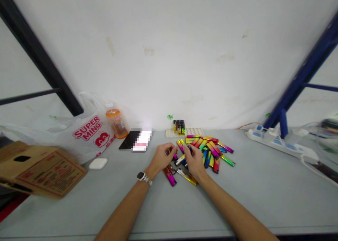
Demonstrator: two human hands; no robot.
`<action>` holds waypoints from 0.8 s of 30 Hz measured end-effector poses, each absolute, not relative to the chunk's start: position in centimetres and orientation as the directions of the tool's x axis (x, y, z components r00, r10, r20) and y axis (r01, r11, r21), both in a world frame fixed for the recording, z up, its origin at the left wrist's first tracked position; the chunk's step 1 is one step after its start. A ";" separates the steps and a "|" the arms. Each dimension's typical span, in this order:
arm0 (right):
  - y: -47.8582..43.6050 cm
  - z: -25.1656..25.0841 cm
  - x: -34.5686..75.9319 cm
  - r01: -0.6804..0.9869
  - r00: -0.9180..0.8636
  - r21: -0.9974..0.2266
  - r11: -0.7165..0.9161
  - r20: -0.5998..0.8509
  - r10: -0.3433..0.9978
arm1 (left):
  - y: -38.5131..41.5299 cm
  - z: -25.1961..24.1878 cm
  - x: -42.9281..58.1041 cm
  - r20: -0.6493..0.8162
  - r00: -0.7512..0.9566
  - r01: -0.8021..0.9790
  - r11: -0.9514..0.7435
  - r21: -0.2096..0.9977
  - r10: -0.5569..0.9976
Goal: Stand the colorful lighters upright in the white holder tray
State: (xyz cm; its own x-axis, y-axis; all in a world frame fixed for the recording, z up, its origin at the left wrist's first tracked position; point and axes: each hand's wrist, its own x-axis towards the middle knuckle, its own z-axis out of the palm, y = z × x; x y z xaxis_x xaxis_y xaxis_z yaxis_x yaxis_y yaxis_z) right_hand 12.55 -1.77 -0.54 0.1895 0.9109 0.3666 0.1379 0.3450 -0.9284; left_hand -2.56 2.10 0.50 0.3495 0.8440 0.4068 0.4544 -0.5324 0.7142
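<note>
Over a loose pile of shiny, multicoloured lighters (210, 149), both hands work close together. My left hand (161, 157), with a watch on its wrist, has its fingers curled around what looks like a lighter; only bits of green and magenta show between them. In my right hand (194, 160), thumb and fingers close on a lighter whose dark end (190, 148) pokes out at the top. Behind the hands, a white perforated tray (194, 131) holds several upright lighters (179, 127) toward its left side. A magenta-ended lighter (169, 176) lies below my left hand.
To the left are a cardboard box (52, 172), a plastic bag (87, 135), an orange drink bottle (116, 123), a white case (98, 163) and a dark tablet or phone (129, 139). A power strip (282, 144) lies right, beside a blue post (301, 65). The wall rises behind.
</note>
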 end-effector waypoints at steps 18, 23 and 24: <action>-1.9 -0.5 12.8 0.160 0.189 -0.913 0.375 0.401 0.896 | 2.1 0.3 -2.6 0.407 0.359 0.455 -0.538 0.710 0.840; -2.2 -0.5 12.6 0.178 0.163 -0.905 0.386 0.414 0.896 | 2.1 0.4 -2.6 0.410 0.358 0.451 -0.540 0.711 0.839; -2.1 -0.5 12.5 0.175 0.161 -0.908 0.381 0.408 0.898 | 2.1 0.4 -2.6 0.410 0.357 0.453 -0.539 0.710 0.839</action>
State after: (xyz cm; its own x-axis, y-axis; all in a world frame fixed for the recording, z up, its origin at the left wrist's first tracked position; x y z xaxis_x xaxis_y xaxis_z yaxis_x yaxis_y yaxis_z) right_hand 12.54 -2.15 -0.52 0.1614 0.8985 0.4083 0.1754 0.3810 -0.9078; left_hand -2.59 2.09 0.36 0.3570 0.8395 0.4096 0.4530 -0.5391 0.7100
